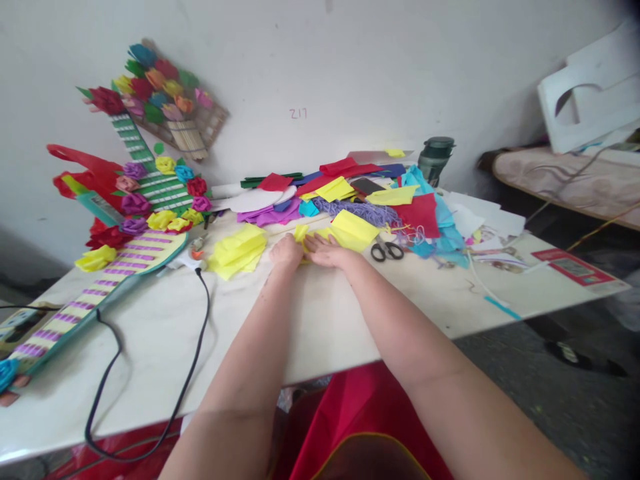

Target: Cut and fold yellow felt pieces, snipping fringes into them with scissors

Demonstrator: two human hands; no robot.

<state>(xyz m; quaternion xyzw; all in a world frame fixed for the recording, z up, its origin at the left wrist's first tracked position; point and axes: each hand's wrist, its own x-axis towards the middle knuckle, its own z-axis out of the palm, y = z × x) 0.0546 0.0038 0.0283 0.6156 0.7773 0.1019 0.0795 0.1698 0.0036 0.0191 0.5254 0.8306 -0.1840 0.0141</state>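
Both my hands meet at the middle of the white table (240,333). My left hand (287,252) is closed, its fingers curled around a piece of yellow crepe paper (301,232) that sticks up between the hands. Beside it, my right hand (325,251) lies with fingers stretched out flat over the same yellow paper; its fingertips are near my left hand. A stack of yellow paper sheets (239,251) is to the left, and another folded yellow sheet (354,230) lies just beyond my right hand. Black-handled scissors (387,251) rest to the right.
Coloured paper and purple yarn (367,212) pile along the wall near a green bottle (436,160). At left stand a striped craft piece with paper flowers (150,190) and a glue gun (185,257), with a black cord (200,327) trailing across the table. Paper scraps (493,247) lie right.
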